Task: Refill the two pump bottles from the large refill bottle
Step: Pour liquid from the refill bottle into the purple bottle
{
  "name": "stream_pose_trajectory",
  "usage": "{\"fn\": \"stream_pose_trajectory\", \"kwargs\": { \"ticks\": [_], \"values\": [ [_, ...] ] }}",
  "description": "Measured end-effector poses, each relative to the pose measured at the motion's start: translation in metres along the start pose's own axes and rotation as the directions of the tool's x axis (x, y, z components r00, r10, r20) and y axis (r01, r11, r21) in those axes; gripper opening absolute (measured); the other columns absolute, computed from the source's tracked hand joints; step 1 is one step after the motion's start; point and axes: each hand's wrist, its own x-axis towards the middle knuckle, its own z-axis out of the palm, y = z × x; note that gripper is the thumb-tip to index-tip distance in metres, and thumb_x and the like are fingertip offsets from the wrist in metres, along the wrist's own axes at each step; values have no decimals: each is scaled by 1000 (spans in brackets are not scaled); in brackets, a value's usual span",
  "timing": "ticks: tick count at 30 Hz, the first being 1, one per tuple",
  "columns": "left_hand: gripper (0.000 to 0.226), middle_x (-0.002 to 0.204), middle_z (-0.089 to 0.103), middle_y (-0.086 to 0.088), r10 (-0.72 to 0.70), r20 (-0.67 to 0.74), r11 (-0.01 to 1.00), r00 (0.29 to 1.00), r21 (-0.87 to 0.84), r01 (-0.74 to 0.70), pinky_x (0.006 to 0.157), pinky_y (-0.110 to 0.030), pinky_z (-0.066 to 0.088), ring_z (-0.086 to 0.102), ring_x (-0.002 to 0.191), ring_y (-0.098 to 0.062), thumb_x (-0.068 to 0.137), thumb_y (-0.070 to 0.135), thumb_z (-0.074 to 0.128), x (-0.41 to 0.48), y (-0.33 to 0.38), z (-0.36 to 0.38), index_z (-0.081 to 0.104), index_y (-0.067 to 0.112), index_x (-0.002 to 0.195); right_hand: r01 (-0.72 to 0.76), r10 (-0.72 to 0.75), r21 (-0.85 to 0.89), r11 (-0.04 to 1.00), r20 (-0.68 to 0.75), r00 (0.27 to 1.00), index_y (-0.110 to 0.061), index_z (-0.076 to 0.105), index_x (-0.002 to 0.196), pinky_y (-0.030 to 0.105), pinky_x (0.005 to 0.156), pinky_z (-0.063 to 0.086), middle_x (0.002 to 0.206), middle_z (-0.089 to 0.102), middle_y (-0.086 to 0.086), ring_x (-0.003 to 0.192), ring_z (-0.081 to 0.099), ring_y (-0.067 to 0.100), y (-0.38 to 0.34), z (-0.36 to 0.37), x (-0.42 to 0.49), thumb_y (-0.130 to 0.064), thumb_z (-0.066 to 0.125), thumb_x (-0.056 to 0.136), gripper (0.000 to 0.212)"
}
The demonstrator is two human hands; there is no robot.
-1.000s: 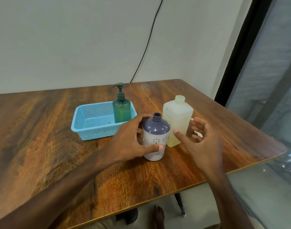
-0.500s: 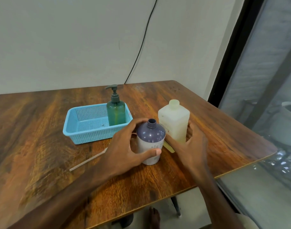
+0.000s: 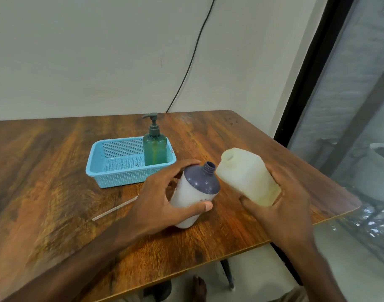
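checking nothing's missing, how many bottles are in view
3: green pump bottle standing in the blue basket, purple-topped bottle in the left hand, pale refill bottle in the right hand. None looks hidden.

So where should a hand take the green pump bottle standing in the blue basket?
Around its upper body, below the pump collar, coming from above. The green pump bottle stands upright at the right end of the blue basket, and the walls cover its base, so a low sideways grip looks blocked.
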Motion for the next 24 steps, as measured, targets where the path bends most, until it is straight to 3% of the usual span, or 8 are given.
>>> {"fn": "stream_pose_trajectory", "kwargs": {
  "ticks": [2, 4, 13, 20, 24],
  "values": [
    [80, 129, 57, 37, -3, -2, 999, 1000, 32, 3, 92, -12, 50, 55, 121, 9, 67, 65, 86, -2, 1, 0, 50, 50, 137, 19, -19, -18, 1000, 0, 1000, -18, 60, 134, 34, 90, 49, 130, 62, 0, 118, 56, 21, -2, -4, 0, -27, 94, 60, 82],
    [79, 127, 54, 42, -1, -10, 999, 1000, 46, 2, 90, -6, 46, 53, 120, 13, 67, 68, 83, -3, 2, 0, 46, 55, 136, 37, -37, -38, 999, 13, 999, -20, 60, 134, 30, 90, 45, 132, 60, -2, 119, 53, 17, -4, -6, 0, -25, 95, 60, 82],
    [83, 129, 58, 33, 11, -8, 999, 1000, 32, -10, 92, -7, 47, 55, 121, 9, 68, 64, 84, -3, 0, 0, 52, 42, 141, 128, -122, -127, 984, 50, 991, -22, 60, 135, 9, 85, 29, 132, 60, 1, 120, 50, 15, -5, -11, 3, -15, 96, 59, 85],
    [84, 132, 61, 24, 28, 17, 999, 999, 43, -29, 95, -14, 49, 58, 123, 0, 69, 59, 88, -2, 0, 0, 53, 36, 142, 146, -140, -152, 977, 52, 989, -18, 61, 135, 7, 85, 27, 129, 61, 4, 119, 55, 25, -6, -13, 5, -11, 95, 57, 86],
    [86, 132, 60, 25, 29, 22, 998, 999, 50, -30, 95, -10, 46, 57, 123, 3, 69, 58, 88, -3, 0, 0, 52, 34, 143, 156, -147, -156, 975, 64, 987, -21, 60, 136, 9, 85, 27, 130, 60, 3, 120, 53, 24, -3, -14, 6, -12, 94, 58, 86]
  ]
}}
